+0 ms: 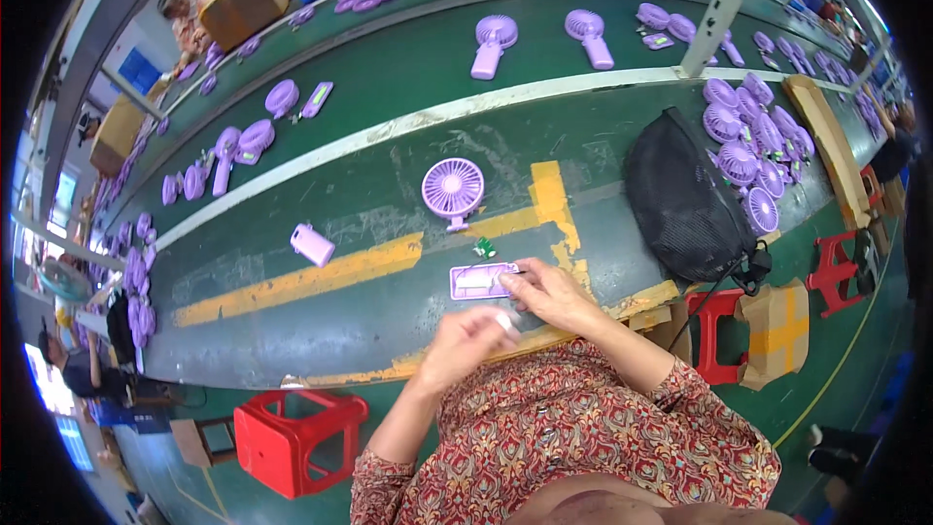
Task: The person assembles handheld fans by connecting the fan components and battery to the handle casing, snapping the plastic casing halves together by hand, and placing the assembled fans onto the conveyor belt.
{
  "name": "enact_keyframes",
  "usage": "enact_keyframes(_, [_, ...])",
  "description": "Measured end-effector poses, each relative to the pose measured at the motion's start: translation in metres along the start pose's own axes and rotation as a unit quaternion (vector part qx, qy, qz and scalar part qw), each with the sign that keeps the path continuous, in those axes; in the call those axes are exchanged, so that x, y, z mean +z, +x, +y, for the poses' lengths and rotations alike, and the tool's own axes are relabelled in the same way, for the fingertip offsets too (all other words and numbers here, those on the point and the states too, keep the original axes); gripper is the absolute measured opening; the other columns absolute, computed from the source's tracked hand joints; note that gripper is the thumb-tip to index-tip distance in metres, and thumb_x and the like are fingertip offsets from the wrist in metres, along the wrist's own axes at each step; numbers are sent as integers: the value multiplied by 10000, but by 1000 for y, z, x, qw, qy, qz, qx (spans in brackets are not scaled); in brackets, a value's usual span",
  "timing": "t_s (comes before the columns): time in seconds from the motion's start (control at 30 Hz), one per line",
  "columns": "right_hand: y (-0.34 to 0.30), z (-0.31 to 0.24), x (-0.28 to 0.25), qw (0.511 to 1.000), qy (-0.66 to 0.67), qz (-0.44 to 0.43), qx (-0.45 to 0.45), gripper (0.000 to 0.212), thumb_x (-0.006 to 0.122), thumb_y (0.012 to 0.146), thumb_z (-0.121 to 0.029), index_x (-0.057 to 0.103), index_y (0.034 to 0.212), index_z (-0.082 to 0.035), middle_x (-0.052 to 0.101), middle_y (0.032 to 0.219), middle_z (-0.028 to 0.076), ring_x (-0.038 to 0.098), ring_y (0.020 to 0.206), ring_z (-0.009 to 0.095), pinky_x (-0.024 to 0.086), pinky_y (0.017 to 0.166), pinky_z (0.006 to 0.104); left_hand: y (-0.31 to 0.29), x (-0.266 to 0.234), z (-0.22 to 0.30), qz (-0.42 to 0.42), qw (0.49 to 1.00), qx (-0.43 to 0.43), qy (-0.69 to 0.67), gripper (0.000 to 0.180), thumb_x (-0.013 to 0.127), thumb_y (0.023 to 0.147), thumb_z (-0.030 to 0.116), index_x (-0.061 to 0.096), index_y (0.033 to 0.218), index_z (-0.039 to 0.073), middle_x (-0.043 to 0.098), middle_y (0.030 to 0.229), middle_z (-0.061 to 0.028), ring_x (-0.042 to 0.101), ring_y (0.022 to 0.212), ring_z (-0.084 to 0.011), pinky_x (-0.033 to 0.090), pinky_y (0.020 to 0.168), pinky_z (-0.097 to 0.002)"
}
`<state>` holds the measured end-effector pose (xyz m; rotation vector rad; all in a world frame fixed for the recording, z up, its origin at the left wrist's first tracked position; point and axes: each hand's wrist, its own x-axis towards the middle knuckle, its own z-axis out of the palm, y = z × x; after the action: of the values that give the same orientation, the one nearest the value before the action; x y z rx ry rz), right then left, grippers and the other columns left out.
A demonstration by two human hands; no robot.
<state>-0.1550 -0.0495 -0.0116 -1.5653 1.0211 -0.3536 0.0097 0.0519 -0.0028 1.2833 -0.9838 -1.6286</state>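
At the near edge of a long green bench (292, 331) marked with worn yellow stripes, 2 bare hands meet, seen from above. Both forearms come up from the lower edge, out of red patterned sleeves. The right hand (552, 294) rests on the bench with fingers curled, its fingertips touching the right end of an open purple fan shell (480, 281), a flat rectangular half lying face up; whether it pinches anything cannot be told. The left hand (468, 338) hovers just below the shell, fingers drawn together around a small white part (504, 321) at its fingertips. A tiny green circuit piece (483, 248) lies just above the shell. Above that, a round purple fan head (453, 189) on a short stem lies flat. To the left, well apart, sits a small pink block (312, 244). A black mesh bag (684, 196) lies to the right, with a heap of purple fan grilles (753, 141) beyond it. More purple fans (494, 42) lie along a second green belt farther back. A red stool (294, 439) stands below the bench at the left.
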Motion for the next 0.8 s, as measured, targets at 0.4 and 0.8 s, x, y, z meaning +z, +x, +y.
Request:
enact_keyframes(0.4, [25,13,7,993,-53,27,-98,427,660,755,-392,575,958,-26,633,872,184,612,834,321,468,739,395,118,-79,55,195,936,130,265,600,756,658,295,548,1106,-45,639,1014,-148,627,890,-200,487,780,-336])
enact_keyframes(0.8, [20,11,-1,855,508,-94,40,272,553,895,-238,502,1082,-47,607,841,66,660,732,199,579,619,303,55,-77,37,242,938,192,-159,401,658,787,198,513,1100,-7,608,994,-108,637,858,-207,557,701,-331])
